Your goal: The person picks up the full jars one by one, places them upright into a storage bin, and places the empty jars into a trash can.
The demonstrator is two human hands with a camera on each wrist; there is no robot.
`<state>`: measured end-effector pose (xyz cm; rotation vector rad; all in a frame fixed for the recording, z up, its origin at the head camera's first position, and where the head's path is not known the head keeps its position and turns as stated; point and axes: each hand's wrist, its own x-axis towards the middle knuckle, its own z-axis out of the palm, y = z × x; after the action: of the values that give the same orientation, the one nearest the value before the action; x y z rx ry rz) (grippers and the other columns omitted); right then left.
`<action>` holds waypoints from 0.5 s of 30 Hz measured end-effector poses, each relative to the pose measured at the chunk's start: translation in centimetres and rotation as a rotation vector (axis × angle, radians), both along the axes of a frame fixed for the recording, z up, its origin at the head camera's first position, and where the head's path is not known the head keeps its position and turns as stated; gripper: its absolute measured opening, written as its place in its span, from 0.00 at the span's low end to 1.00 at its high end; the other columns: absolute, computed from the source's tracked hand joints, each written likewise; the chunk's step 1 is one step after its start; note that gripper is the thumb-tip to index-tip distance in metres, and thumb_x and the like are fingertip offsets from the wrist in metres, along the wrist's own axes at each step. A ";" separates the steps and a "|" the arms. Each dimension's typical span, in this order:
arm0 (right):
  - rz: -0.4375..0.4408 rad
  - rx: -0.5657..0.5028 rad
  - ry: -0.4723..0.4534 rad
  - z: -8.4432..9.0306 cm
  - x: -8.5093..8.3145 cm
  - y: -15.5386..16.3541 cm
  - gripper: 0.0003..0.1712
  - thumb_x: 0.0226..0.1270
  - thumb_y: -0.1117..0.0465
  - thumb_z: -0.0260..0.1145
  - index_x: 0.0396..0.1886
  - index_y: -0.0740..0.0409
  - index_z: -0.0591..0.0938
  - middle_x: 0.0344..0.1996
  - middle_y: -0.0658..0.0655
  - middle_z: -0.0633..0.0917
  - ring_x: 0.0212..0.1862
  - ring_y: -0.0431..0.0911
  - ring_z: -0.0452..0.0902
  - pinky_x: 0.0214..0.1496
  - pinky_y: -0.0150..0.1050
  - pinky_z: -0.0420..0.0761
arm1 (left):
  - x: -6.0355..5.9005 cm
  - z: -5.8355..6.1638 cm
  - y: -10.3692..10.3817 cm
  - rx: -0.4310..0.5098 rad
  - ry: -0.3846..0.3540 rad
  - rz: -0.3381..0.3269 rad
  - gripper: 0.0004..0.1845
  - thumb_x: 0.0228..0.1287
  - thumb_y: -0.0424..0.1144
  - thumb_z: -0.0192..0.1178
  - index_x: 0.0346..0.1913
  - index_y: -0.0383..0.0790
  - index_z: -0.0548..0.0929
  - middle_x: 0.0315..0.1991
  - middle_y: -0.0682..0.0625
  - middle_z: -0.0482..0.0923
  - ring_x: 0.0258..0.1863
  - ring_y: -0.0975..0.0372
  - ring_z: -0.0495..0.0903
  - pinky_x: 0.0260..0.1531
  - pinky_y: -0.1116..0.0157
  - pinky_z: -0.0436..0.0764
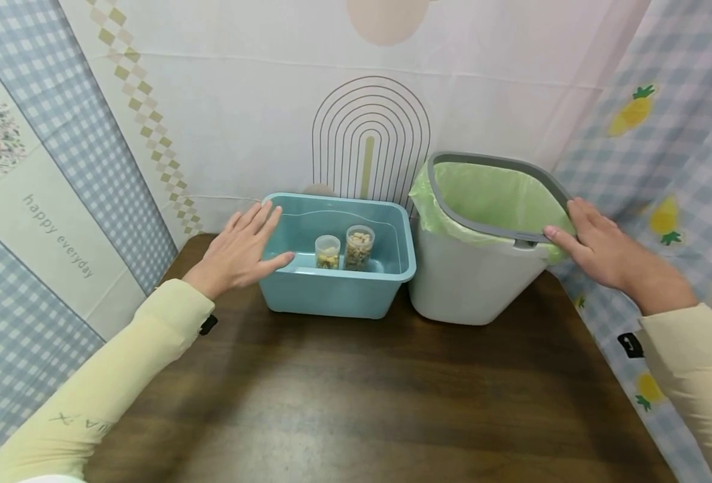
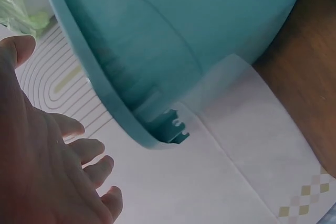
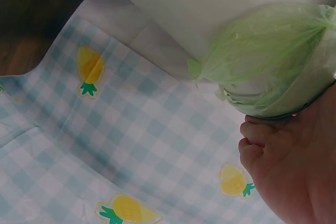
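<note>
My left hand [image 1: 238, 251] is spread above the left end of a light blue plastic basin [image 1: 332, 295], fingers apart and nothing in it. In the left wrist view, its fingers [image 2: 92, 150] show beside the basin's rim [image 2: 100, 87]. Two clear cups stand inside the basin: a smaller cup [image 1: 328, 252] with yellowish pieces and a taller cup [image 1: 359, 248] with nut-like pieces. My right hand [image 1: 606, 251] grips the right corner of the grey rim of a white trash can [image 1: 464, 282], thumb over the front edge. A green bag [image 1: 495, 194] lines the can.
Basin and can stand side by side at the back of a dark wooden table [image 1: 356, 389]. Behind them hangs a white patterned cloth [image 1: 229, 121]. Checked cloth [image 1: 694, 161] with pineapple prints hangs close along the right side, near my right arm.
</note>
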<state>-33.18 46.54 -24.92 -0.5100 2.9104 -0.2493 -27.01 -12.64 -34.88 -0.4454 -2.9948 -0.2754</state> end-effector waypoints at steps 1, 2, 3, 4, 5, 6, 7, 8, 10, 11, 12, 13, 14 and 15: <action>0.003 -0.001 0.002 0.0 0.0 0.0 0.51 0.87 0.36 0.34 0.83 0.68 0.27 0.82 0.72 0.24 0.84 0.71 0.19 0.82 0.74 0.30 | 0.1 -0.1 -0.1 -0.002 -0.003 0.003 0.50 0.78 0.66 0.48 0.87 0.38 0.43 0.88 0.38 0.39 0.88 0.43 0.41 0.85 0.39 0.41; 0.004 -0.001 0.003 0.0 0.1 0.0 0.51 0.87 0.36 0.34 0.84 0.68 0.28 0.82 0.72 0.24 0.84 0.71 0.20 0.82 0.74 0.30 | 0.2 -0.3 -0.2 -0.002 -0.006 0.005 0.50 0.78 0.66 0.48 0.87 0.38 0.43 0.88 0.38 0.39 0.87 0.43 0.41 0.85 0.38 0.42; 0.001 -0.005 0.001 0.0 0.1 0.0 0.51 0.87 0.36 0.35 0.84 0.68 0.28 0.82 0.72 0.24 0.84 0.71 0.20 0.82 0.74 0.30 | 0.3 -0.4 -0.3 -0.002 -0.007 0.008 0.50 0.78 0.66 0.48 0.87 0.38 0.44 0.88 0.39 0.40 0.88 0.43 0.41 0.85 0.38 0.42; -0.001 -0.007 -0.001 0.0 0.2 0.0 0.50 0.87 0.36 0.35 0.84 0.68 0.28 0.82 0.72 0.24 0.84 0.71 0.20 0.82 0.74 0.30 | 0.4 -0.5 -0.3 -0.003 -0.009 0.008 0.50 0.78 0.66 0.48 0.87 0.38 0.44 0.88 0.39 0.40 0.88 0.43 0.42 0.85 0.38 0.41; -0.005 -0.009 -0.003 0.0 0.2 0.0 0.51 0.87 0.36 0.35 0.84 0.68 0.28 0.82 0.72 0.25 0.84 0.71 0.20 0.82 0.74 0.30 | 0.5 -0.6 -0.4 -0.003 -0.011 0.006 0.50 0.78 0.66 0.48 0.87 0.39 0.44 0.88 0.39 0.41 0.87 0.43 0.42 0.85 0.38 0.42; -0.009 -0.011 -0.003 0.0 0.3 0.1 0.51 0.87 0.36 0.35 0.84 0.68 0.28 0.82 0.73 0.25 0.84 0.72 0.20 0.82 0.74 0.30 | 0.6 -0.6 -0.4 -0.002 -0.012 0.002 0.50 0.78 0.66 0.47 0.87 0.39 0.44 0.88 0.39 0.41 0.87 0.43 0.42 0.84 0.38 0.42; -0.009 -0.012 -0.002 0.0 0.3 0.2 0.51 0.87 0.36 0.35 0.84 0.68 0.29 0.82 0.73 0.25 0.84 0.72 0.20 0.82 0.75 0.31 | 0.7 -0.7 -0.4 0.001 -0.012 -0.002 0.50 0.78 0.67 0.47 0.87 0.39 0.45 0.88 0.39 0.41 0.87 0.43 0.43 0.84 0.38 0.42; -0.014 -0.012 -0.002 0.1 0.4 0.2 0.51 0.87 0.36 0.36 0.84 0.68 0.29 0.82 0.73 0.25 0.84 0.72 0.20 0.81 0.75 0.31 | 0.7 -0.7 -0.3 0.002 -0.013 -0.006 0.50 0.78 0.67 0.47 0.87 0.39 0.45 0.88 0.39 0.41 0.87 0.43 0.43 0.84 0.37 0.42; -0.016 -0.011 -0.001 0.3 0.4 0.2 0.51 0.87 0.36 0.37 0.84 0.68 0.30 0.82 0.73 0.26 0.84 0.72 0.21 0.81 0.76 0.33 | 0.9 -0.8 -0.3 0.002 -0.019 -0.012 0.50 0.79 0.68 0.45 0.87 0.38 0.45 0.88 0.38 0.41 0.87 0.43 0.43 0.84 0.37 0.42; -0.011 -0.008 0.002 0.4 0.4 0.2 0.51 0.87 0.36 0.37 0.84 0.69 0.30 0.82 0.74 0.26 0.84 0.73 0.21 0.80 0.77 0.33 | 1.0 -0.8 -0.4 -0.001 -0.023 -0.011 0.50 0.79 0.68 0.45 0.87 0.38 0.45 0.88 0.38 0.41 0.87 0.42 0.43 0.84 0.37 0.42; -0.008 -0.005 0.007 0.6 0.3 0.1 0.51 0.87 0.36 0.37 0.84 0.69 0.31 0.82 0.74 0.27 0.84 0.73 0.22 0.80 0.77 0.34 | 1.0 -0.8 -0.4 -0.002 -0.027 -0.009 0.50 0.79 0.68 0.45 0.87 0.38 0.45 0.88 0.38 0.41 0.87 0.42 0.43 0.84 0.37 0.42; -0.004 0.001 0.014 0.7 0.3 -0.1 0.52 0.87 0.36 0.38 0.84 0.69 0.31 0.82 0.75 0.28 0.84 0.74 0.24 0.80 0.77 0.35 | 1.1 -0.8 -0.5 -0.006 -0.034 -0.006 0.50 0.79 0.68 0.44 0.87 0.38 0.45 0.88 0.38 0.41 0.87 0.42 0.43 0.84 0.37 0.42; -0.004 0.008 0.021 0.9 0.3 -0.2 0.52 0.87 0.36 0.39 0.84 0.69 0.31 0.83 0.76 0.29 0.84 0.74 0.25 0.80 0.77 0.35 | 1.2 -0.9 -0.6 -0.009 -0.040 -0.003 0.50 0.79 0.69 0.44 0.87 0.37 0.44 0.88 0.38 0.41 0.87 0.42 0.43 0.84 0.36 0.42; -0.002 0.012 0.028 1.1 0.3 -0.4 0.53 0.86 0.35 0.40 0.85 0.68 0.32 0.83 0.77 0.30 0.83 0.75 0.26 0.80 0.77 0.36 | 1.2 -0.9 -0.7 -0.012 -0.047 0.000 0.51 0.79 0.69 0.44 0.87 0.37 0.44 0.88 0.38 0.40 0.87 0.42 0.43 0.84 0.36 0.42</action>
<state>-32.87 46.10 -23.83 -0.5126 2.9377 -0.2265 -25.78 -13.32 -35.76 -0.4458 -3.0440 -0.2723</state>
